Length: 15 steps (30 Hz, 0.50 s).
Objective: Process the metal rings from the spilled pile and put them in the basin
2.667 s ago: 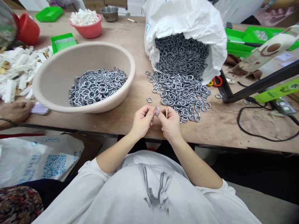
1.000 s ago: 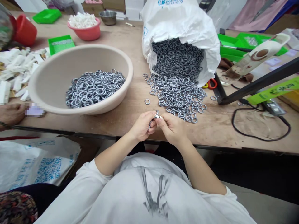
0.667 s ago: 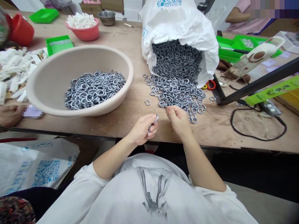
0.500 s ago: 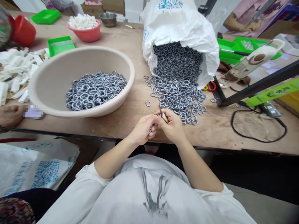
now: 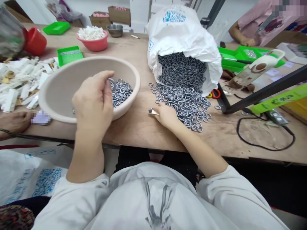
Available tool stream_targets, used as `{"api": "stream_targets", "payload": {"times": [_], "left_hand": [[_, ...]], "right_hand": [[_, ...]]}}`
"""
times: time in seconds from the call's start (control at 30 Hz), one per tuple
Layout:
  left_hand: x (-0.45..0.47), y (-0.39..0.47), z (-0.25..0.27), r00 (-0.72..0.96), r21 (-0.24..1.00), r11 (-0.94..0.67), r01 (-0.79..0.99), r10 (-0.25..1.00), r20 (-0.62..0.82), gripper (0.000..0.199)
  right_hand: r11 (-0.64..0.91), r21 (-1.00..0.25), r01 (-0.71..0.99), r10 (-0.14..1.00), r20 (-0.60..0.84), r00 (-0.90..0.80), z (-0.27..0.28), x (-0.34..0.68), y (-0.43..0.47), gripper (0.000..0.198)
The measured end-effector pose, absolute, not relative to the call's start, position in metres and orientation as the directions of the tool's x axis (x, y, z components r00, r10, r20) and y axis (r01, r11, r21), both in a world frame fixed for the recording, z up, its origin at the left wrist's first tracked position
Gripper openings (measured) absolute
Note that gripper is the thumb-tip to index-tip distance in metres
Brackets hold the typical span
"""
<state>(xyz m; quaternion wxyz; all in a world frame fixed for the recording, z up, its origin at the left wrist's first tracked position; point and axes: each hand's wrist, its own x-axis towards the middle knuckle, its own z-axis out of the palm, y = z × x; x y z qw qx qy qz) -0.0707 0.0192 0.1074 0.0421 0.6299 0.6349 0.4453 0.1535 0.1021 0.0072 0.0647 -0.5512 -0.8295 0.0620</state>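
My left hand (image 5: 93, 99) is above the beige basin (image 5: 57, 95), back of the hand toward me and fingers curled in. Its fingertips are partly turned away, so I cannot make out what they hold. Behind it, grey metal rings (image 5: 122, 94) lie in the basin, some hidden by the hand. My right hand (image 5: 166, 115) rests low over the table and grips a small blade (image 5: 153, 112) with a pale handle, its dark tip pointing left. Just beyond that hand, a heap of loose rings (image 5: 184, 99) spills from a white woven sack (image 5: 177, 35) lying on its side.
White plastic pieces (image 5: 21, 76) are piled at the left, near another person's hand (image 5: 16, 121). Farther back are a pink bowl (image 5: 96, 44) and a green tray (image 5: 69, 56). At the right stand a black metal frame (image 5: 263, 89), red-handled scissors (image 5: 216, 93) and a black cable (image 5: 240, 134).
My hands have parted. The left has moved left and up over the basin; the right has shifted slightly left with the blade, which now points left. The view has tilted a little.
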Motion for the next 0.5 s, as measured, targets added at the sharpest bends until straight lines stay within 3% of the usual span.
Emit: {"api": "stream_targets", "payload": {"times": [0.1, 0.2, 0.3, 0.33, 0.43, 0.5], "left_hand": [[-0.089, 0.038, 0.114, -0.214, 0.234, 0.125, 0.964, 0.888, 0.408, 0.038], [-0.097, 0.046, 0.109, -0.188, 0.126, 0.155, 0.980, 0.931, 0.313, 0.041], [-0.093, 0.041, 0.102, -0.257, 0.195, 0.191, 0.962, 0.874, 0.413, 0.037], [-0.087, 0.037, 0.099, -0.243, 0.242, 0.139, 0.960, 0.842, 0.482, 0.034], [-0.055, 0.024, 0.081, -0.016, 0.366, -0.270, 0.890, 0.786, 0.618, 0.030], [-0.026, 0.016, 0.062, 0.224, 0.491, -0.447, 0.747, 0.866, 0.448, 0.030]], "right_hand": [[0.418, -0.096, 0.904, 0.908, 0.016, -0.418, 0.005, 0.148, 0.097, 0.027], [0.384, -0.196, 0.902, 0.923, 0.064, -0.379, 0.010, 0.156, 0.087, 0.025], [0.345, -0.469, 0.813, 0.939, 0.154, -0.309, 0.018, 0.174, 0.071, 0.019], [0.338, -0.579, 0.742, 0.940, 0.174, -0.293, 0.021, 0.179, 0.064, 0.021], [0.250, -0.871, 0.422, 0.949, 0.135, -0.284, 0.026, 0.187, 0.042, 0.035], [0.130, -0.969, 0.212, 0.957, 0.067, -0.281, 0.025, 0.186, 0.028, 0.043]]}}
